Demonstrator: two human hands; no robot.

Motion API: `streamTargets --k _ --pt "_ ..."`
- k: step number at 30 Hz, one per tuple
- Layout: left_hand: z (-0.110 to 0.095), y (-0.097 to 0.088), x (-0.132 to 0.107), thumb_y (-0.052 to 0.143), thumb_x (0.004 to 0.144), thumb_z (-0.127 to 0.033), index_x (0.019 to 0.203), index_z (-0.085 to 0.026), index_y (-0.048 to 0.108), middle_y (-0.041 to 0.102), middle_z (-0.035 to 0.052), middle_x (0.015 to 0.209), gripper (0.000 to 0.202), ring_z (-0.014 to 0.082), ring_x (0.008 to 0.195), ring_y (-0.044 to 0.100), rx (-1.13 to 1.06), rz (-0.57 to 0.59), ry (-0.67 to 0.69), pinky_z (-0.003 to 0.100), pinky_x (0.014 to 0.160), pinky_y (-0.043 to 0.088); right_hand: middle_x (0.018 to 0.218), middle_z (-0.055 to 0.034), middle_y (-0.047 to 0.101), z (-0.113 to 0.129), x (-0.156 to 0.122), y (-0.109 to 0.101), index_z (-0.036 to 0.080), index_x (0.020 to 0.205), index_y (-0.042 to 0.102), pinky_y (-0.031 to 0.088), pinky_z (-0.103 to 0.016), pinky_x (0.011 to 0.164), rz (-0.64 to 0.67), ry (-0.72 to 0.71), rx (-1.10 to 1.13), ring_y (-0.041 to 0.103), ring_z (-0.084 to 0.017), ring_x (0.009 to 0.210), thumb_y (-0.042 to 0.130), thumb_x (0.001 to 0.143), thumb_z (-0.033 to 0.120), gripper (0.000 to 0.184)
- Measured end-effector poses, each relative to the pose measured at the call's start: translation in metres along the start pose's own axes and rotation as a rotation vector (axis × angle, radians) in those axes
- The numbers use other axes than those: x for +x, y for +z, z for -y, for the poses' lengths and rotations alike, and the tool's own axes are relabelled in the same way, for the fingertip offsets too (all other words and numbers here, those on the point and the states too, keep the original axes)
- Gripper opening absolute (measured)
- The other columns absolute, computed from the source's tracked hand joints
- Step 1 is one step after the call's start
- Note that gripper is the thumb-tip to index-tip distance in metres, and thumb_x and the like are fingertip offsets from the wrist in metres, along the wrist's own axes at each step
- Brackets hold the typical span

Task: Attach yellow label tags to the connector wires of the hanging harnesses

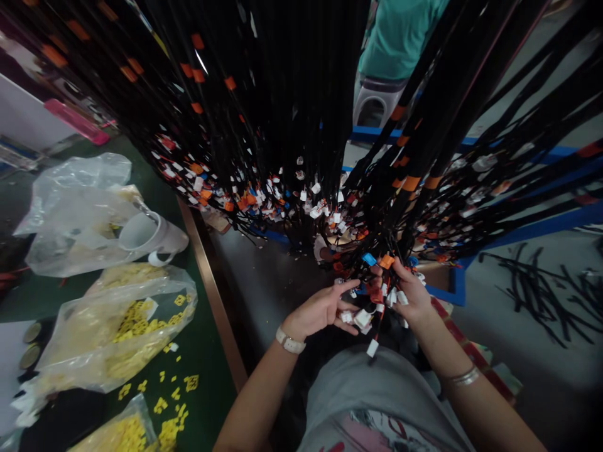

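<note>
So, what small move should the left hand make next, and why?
Probably close the left hand gently around the large white plug by its fingertips: its fingers look spread, and the right hand is already at the other side of the same bunch. Whether the left fingertips already touch that plug is hard to tell.

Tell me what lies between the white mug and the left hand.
In the head view, the brown table edge, then grey floor, before the left hand.

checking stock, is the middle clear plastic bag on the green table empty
Not empty: small yellow pieces show through the bag's clear plastic.
</note>
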State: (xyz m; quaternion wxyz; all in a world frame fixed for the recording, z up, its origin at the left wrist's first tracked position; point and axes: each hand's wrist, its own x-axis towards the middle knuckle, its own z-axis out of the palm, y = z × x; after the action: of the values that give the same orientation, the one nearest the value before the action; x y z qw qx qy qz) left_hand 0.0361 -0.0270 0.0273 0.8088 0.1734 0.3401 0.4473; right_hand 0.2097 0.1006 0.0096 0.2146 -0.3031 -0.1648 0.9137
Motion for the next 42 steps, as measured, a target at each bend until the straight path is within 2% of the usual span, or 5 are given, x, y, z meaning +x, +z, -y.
streamTargets --k 5,10,18,29,42 --pt "0.011 -0.013 0.014 0.054 0.081 -0.040 0.119 -0.014 0.053 0.063 0.0139 0.106 0.046 0.0212 0.096 0.059 0.528 -0.440 0.121 0.036 0.085 0.045 0.060 0.0022 0.059 0.006 -0.011 -0.011 0.020 0.078 0.057 0.047 -0.021 0.042 -0.013 0.096 -0.072 0.056 -0.011 0.047 0.064 0.074 0.041 0.023" --pt "0.016 -0.027 0.017 0.056 0.080 -0.032 0.117 -0.017 0.055 0.058 0.0124 0.118 0.040 0.0238 0.109 0.053 0.844 -0.558 0.289 0.038 0.092 0.041 0.055 0.0010 0.054 0.005 -0.023 -0.009 0.017 0.072 0.058 0.041 -0.021 0.038 0.060 0.204 -0.092 0.050 -0.010 0.044 0.067 0.070 0.042 0.027" --pt "0.009 -0.013 0.014 0.080 0.052 -0.028 0.139 -0.017 0.028 0.033 0.0164 0.141 0.102 0.0315 0.129 0.028 0.997 -0.382 0.410 0.044 0.107 0.023 0.050 0.0023 0.045 -0.024 -0.030 0.000 0.016 0.066 0.055 0.034 -0.018 0.037 0.227 0.267 -0.070 0.036 -0.007 0.040 0.061 0.074 0.048 0.034" --pt "0.006 -0.008 0.015 0.064 0.068 -0.027 0.094 -0.015 0.055 0.059 0.0031 0.081 0.030 0.0166 0.074 0.052 1.079 -0.508 0.305 0.026 0.066 0.040 0.055 -0.0007 0.054 -0.019 -0.034 0.009 0.014 0.074 0.060 0.040 -0.018 0.039 0.188 0.302 -0.097 0.048 -0.009 0.044 0.063 0.074 0.046 0.032" --pt "0.000 -0.016 0.009 0.062 0.068 -0.026 0.085 -0.011 0.064 0.060 0.0009 0.074 0.023 0.0141 0.070 0.051 0.942 -0.460 0.213 0.021 0.061 0.038 0.069 -0.0048 0.070 0.026 -0.030 -0.008 0.017 0.073 0.068 0.053 -0.029 0.063 -0.056 0.060 -0.557 0.065 -0.018 0.064 0.073 0.067 0.033 0.018"
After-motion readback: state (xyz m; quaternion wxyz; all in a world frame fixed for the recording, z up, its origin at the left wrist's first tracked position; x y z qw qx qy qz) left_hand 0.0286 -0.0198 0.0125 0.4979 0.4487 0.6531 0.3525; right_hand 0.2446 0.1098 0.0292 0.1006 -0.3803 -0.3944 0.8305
